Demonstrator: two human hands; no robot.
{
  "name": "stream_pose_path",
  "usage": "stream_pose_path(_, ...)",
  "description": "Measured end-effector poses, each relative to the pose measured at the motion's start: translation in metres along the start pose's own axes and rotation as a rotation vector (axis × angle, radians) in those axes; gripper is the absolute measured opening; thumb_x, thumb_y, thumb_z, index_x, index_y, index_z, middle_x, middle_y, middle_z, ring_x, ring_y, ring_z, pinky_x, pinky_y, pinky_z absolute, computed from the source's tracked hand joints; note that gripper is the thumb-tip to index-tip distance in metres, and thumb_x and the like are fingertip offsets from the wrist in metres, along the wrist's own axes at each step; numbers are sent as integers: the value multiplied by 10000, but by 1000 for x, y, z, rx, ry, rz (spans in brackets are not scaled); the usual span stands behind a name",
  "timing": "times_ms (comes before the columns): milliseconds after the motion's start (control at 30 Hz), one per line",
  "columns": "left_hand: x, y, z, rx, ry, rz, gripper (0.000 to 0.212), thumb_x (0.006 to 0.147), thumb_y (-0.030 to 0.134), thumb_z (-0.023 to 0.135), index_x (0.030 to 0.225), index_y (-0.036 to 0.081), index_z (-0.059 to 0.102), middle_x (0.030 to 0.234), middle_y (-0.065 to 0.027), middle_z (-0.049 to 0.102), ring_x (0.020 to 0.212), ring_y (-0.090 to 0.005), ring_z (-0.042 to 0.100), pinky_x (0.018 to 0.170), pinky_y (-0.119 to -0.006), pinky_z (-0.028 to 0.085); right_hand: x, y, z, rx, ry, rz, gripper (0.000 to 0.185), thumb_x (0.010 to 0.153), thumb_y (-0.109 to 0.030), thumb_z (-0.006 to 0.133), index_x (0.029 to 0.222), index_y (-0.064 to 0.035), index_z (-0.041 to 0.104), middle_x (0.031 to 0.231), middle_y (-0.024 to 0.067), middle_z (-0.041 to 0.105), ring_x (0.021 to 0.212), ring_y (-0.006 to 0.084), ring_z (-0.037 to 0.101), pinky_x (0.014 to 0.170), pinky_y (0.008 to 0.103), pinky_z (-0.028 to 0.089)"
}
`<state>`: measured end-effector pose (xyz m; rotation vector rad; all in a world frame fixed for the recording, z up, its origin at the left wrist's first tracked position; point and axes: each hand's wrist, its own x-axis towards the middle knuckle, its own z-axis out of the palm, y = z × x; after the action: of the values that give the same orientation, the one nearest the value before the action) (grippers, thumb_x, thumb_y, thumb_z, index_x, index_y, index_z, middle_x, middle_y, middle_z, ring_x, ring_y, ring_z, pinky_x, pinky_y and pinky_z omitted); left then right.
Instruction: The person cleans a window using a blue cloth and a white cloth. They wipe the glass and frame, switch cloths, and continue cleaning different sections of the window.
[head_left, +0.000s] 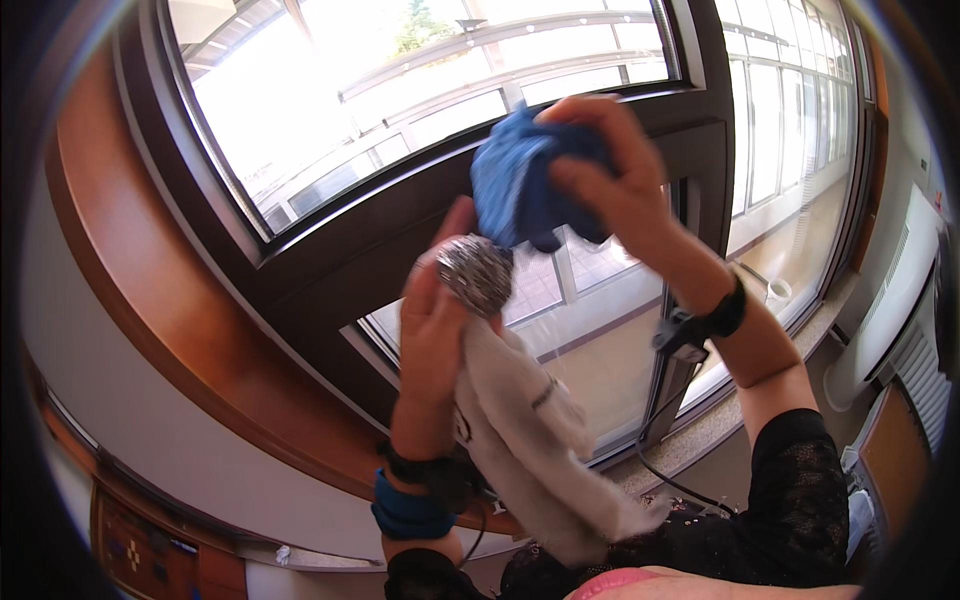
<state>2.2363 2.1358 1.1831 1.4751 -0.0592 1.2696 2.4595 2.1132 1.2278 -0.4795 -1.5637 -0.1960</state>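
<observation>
My left hand (433, 330) grips a metal scouring pad (478, 276), silvery and coiled. From the same hand a beige cloth (517, 427) with a dark stripe hangs down toward my body. Higher up and to the right, my right hand (619, 169) is closed around a bunched blue cloth (510, 180). The lower edge of the blue cloth is close to the scouring pad; whether they touch I cannot tell. Both hands are in front of a dark-framed window (322, 289), and slight blur softens them.
Brown wooden trim (187, 352) curves along the left of the window. A stone sill (675, 457) runs below it at right. Beyond the glass stands a white container (778, 289). A white wall unit (885, 300) is at far right. A black cable (646, 457) trails from my right wrist.
</observation>
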Motion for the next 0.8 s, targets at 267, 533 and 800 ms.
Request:
stream_pose_path(267, -46, -31, -2, -227, 97, -173, 243, 913, 24, 551, 1135, -38, 626, 1004, -148, 691, 753, -199, 684, 643, -307, 569, -32, 17, 66, 51, -510, -91, 327, 996, -356, 524, 1232, -142, 600, 1521, 138, 343, 1448, 298, 214, 1160, 459, 212)
stream_pose_path(533, -33, -13, -8, 612, 420, 380, 240, 929, 139, 596, 1123, 3, 628, 1010, -104, 596, 867, -197, 580, 728, -326, 475, -82, -15, 38, 581, -234, 218, 725, 920, -487, 612, 1506, -142, 358, 1624, 165, 128, 1516, 342, 12, 1192, 533, 86)
stream_pose_path(800, -21, -19, 5, 79, 557, 360, 309, 996, 206, 569, 1232, 7, 564, 1078, -91, 634, 859, -153, 659, 779, -250, 551, -120, -48, 21, 997, -224, 1007, 585, 861, -77, 742, 1388, -76, 488, 1179, 54, 656, 1067, 157, 636, 905, 318, 544)
